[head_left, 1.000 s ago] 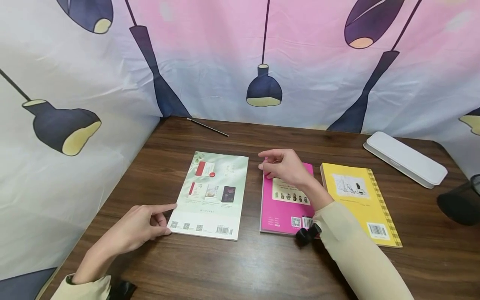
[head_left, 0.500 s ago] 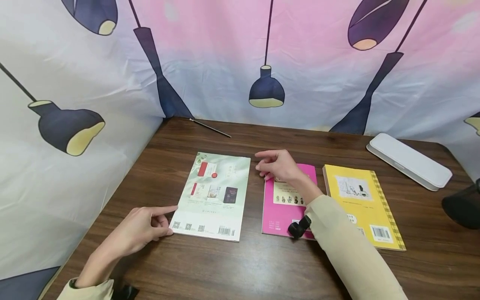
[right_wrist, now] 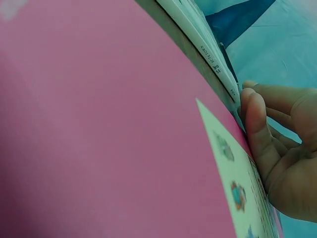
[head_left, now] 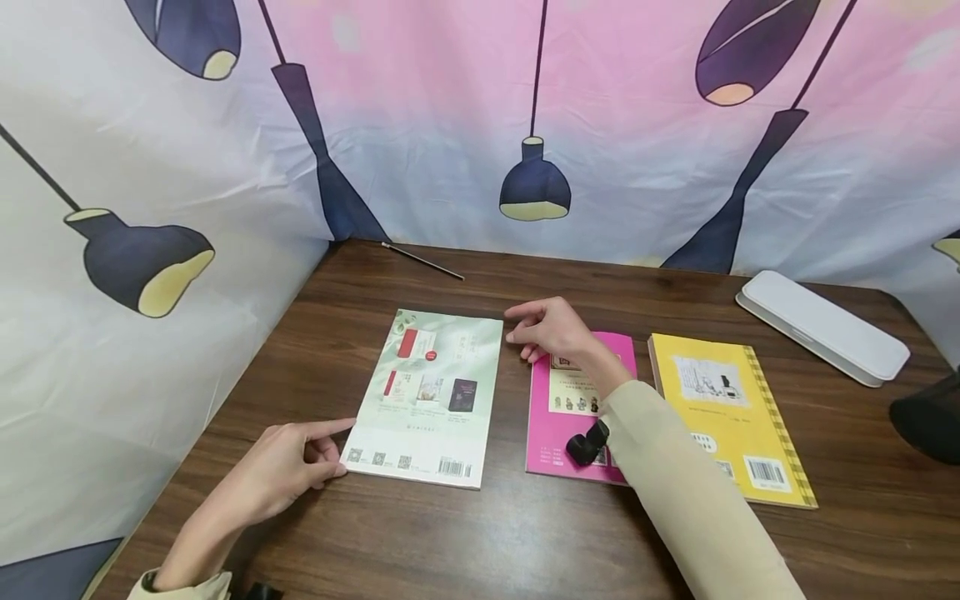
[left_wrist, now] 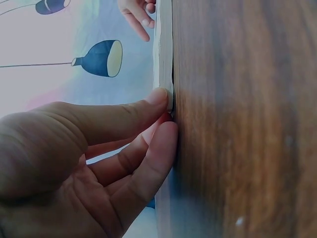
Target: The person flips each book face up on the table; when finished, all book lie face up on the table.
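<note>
A pale green book [head_left: 427, 400] lies flat on the wooden table, back cover up. At its lower left corner is my left hand [head_left: 277, 471], index finger stretched to the left edge and thumb tip at the corner. In the left wrist view, the thumb [left_wrist: 133, 111] sits right against the book's edge [left_wrist: 164, 54]. My right hand [head_left: 551, 329] reaches over a pink book [head_left: 562, 442]; its index fingertip is at the green book's upper right corner. The right wrist view shows those fingers beside the end of the green book's spine [right_wrist: 208, 54].
Right of the pink book lies a yellow book [head_left: 720, 425]. A white case [head_left: 821, 325] sits farther back on the right, near a dark mesh holder [head_left: 930, 421]. Along the back lies a thin pencil [head_left: 423, 260]. A lamp-printed cloth [head_left: 450, 125] hangs behind the table.
My right hand has shifted slightly left, from over the pink book's top edge to the green book's corner. The left hand keeps its place at the green book; the head view has tilted slightly.
</note>
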The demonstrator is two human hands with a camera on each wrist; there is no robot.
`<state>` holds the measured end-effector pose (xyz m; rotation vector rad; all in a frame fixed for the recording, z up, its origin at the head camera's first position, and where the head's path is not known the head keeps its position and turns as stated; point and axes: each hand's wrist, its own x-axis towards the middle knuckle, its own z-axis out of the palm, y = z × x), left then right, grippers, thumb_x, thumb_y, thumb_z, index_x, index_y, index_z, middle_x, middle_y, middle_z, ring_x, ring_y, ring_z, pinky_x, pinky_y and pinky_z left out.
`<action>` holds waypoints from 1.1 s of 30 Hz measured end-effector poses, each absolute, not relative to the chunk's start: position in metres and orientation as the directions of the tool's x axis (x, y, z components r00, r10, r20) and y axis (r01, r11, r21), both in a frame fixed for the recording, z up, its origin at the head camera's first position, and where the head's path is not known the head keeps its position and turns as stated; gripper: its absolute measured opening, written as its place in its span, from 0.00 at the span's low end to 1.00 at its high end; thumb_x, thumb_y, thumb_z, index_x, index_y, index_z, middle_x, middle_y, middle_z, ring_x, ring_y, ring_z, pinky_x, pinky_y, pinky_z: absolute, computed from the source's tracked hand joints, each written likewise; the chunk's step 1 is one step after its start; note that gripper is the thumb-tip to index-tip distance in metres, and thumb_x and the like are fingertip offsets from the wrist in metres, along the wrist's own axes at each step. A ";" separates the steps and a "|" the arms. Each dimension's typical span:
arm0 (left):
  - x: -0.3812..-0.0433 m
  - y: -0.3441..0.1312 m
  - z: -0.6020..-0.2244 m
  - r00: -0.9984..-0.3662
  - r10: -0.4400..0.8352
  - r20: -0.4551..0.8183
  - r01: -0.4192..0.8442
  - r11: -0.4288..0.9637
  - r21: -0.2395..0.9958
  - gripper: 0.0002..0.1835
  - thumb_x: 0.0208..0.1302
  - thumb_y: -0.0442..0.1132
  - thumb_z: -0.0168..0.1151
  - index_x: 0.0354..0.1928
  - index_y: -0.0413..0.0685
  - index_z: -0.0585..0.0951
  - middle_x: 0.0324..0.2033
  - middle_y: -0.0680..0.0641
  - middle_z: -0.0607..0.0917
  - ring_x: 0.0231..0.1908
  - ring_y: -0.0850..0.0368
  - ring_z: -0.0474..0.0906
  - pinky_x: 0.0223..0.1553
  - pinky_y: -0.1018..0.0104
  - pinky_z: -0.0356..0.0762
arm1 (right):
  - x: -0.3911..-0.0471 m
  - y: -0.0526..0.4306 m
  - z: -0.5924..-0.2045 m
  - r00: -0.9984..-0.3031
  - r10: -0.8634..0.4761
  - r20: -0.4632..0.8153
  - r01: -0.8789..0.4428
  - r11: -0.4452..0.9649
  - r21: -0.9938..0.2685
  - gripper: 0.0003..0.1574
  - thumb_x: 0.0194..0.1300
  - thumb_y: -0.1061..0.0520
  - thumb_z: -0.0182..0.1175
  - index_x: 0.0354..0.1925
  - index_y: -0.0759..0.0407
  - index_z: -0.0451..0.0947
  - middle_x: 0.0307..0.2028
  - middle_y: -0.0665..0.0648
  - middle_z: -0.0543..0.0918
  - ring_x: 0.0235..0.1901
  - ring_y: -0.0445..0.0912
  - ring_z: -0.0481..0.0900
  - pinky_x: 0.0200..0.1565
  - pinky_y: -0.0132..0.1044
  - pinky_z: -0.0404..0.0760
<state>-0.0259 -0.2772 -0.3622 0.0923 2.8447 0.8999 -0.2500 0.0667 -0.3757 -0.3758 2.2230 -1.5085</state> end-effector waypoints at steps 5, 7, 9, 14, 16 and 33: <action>-0.024 -0.277 -0.364 -0.986 0.098 -0.136 0.000 0.810 0.587 0.30 0.60 0.31 0.75 0.66 0.36 0.81 0.24 0.58 0.81 0.23 0.67 0.74 0.24 0.72 0.72 | -0.252 0.063 -0.376 -0.870 -0.447 -0.209 0.016 0.398 -0.917 0.26 0.68 0.64 0.71 0.64 0.60 0.83 0.36 0.61 0.87 0.19 0.43 0.83 0.26 0.34 0.86; -0.024 -0.277 -0.364 -0.986 0.098 -0.136 -0.002 0.803 0.597 0.30 0.60 0.31 0.75 0.66 0.36 0.81 0.24 0.57 0.81 0.23 0.67 0.75 0.23 0.72 0.72 | -0.252 0.062 -0.376 -0.872 -0.440 -0.213 0.017 0.407 -0.913 0.26 0.68 0.64 0.71 0.64 0.60 0.83 0.35 0.60 0.87 0.18 0.43 0.82 0.26 0.34 0.86; -0.024 -0.277 -0.364 -0.986 0.103 -0.131 0.002 0.797 0.604 0.30 0.60 0.31 0.75 0.66 0.36 0.81 0.24 0.57 0.81 0.22 0.67 0.75 0.23 0.72 0.72 | -0.252 0.062 -0.376 -0.875 -0.434 -0.213 0.015 0.416 -0.909 0.26 0.67 0.63 0.72 0.63 0.60 0.83 0.34 0.60 0.86 0.17 0.42 0.82 0.25 0.34 0.85; -0.025 -0.277 -0.363 -0.986 0.112 -0.122 0.014 0.792 0.611 0.30 0.60 0.31 0.75 0.66 0.36 0.81 0.24 0.57 0.81 0.22 0.67 0.75 0.22 0.72 0.73 | -0.252 0.061 -0.375 -0.876 -0.438 -0.202 -0.008 0.433 -0.902 0.27 0.67 0.64 0.72 0.64 0.61 0.83 0.31 0.59 0.85 0.16 0.41 0.81 0.25 0.34 0.85; -0.025 -0.277 -0.363 -0.986 0.113 -0.120 0.017 0.794 0.607 0.30 0.60 0.31 0.75 0.66 0.36 0.81 0.24 0.58 0.81 0.22 0.68 0.75 0.23 0.72 0.73 | -0.252 0.060 -0.375 -0.874 -0.442 -0.201 -0.016 0.440 -0.898 0.27 0.68 0.63 0.72 0.64 0.62 0.83 0.30 0.58 0.85 0.16 0.41 0.81 0.25 0.34 0.85; -0.026 -0.277 -0.364 -0.987 0.094 -0.127 -0.002 0.796 0.605 0.30 0.60 0.31 0.75 0.66 0.37 0.82 0.23 0.57 0.80 0.21 0.67 0.75 0.22 0.72 0.72 | -0.256 0.057 -0.374 -0.853 -0.472 -0.221 -0.026 0.462 -0.887 0.26 0.69 0.63 0.70 0.64 0.65 0.82 0.30 0.59 0.83 0.17 0.41 0.82 0.25 0.34 0.85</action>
